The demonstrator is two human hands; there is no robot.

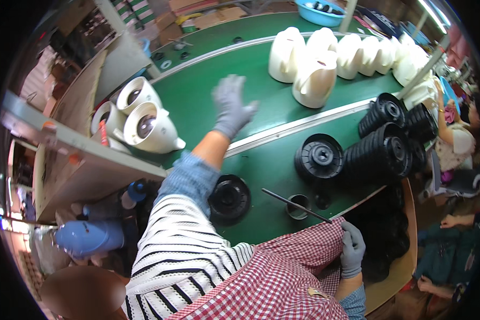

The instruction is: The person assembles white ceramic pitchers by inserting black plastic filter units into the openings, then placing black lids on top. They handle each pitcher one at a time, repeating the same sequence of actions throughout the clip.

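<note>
My left hand (231, 106), in a grey glove, reaches over the green work surface (197, 74) with its fingers spread and nothing in them. Left of it stand several cream kettle bodies (157, 128) with their open ends showing. To its right are more cream kettle bodies (316, 80). Low at my right side, my gloved right hand (352, 249) is closed around the end of a thin dark rod (293, 204). The rod passes over a small round cup (297, 214). A black round base (229, 198) lies below my left forearm.
Black round bases stand in stacks (377, 152) at the right, beside a single base (320, 156). A cardboard box (405, 240) of dark parts adjoins the near right edge. A metal rail (272, 132) crosses the surface. A blue basin (320, 15) sits far back; other people work at right.
</note>
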